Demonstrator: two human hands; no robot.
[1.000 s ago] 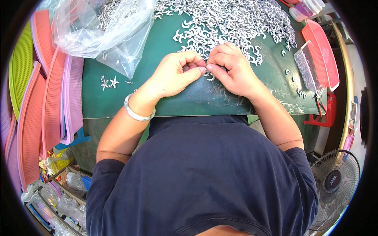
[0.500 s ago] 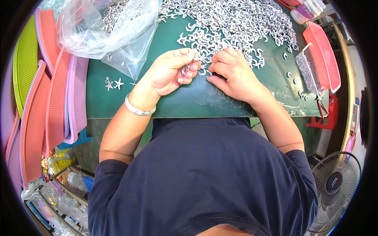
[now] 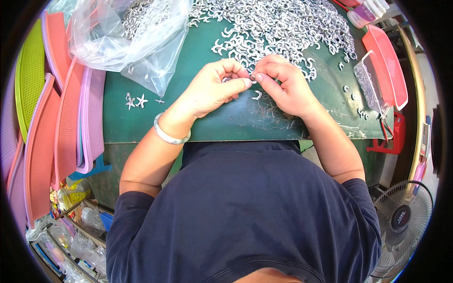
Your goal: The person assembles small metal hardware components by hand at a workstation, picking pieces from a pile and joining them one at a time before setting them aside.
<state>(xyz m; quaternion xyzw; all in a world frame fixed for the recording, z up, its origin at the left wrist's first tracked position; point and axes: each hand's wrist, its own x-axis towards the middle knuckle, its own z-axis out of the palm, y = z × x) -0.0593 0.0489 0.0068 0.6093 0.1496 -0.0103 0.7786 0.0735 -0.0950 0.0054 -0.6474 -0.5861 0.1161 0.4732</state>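
Small metal piece [image 3: 252,79] pinched between both hands over the green table [image 3: 226,125], at the near edge of the loose heap [image 3: 278,28].

Left hand [image 3: 212,89] and right hand [image 3: 283,82] are both closed on it by thumb and fingertip. Judged light, rigid, smooth and easily dropped; best held at its outer edges. A clear bag [image 3: 127,37] of similar parts lies to the left, with stacked plastic baskets [image 3: 56,108] beyond.

- A bare strip of the dark green table top [image 3: 141,125] lay open to the left of the left hand [image 3: 212,89]; only a few small silver star-shaped pieces [image 3: 134,101] dotted it
- A crumpled clear plastic bag [image 3: 127,37] blocked the far left
- A wide heap of small silver hook-shaped metal pieces [image 3: 283,23] closed off the far side beyond the right hand [image 3: 283,85]
- Stacked pink and green plastic mesh trays [image 3: 52,108] walled the left edge
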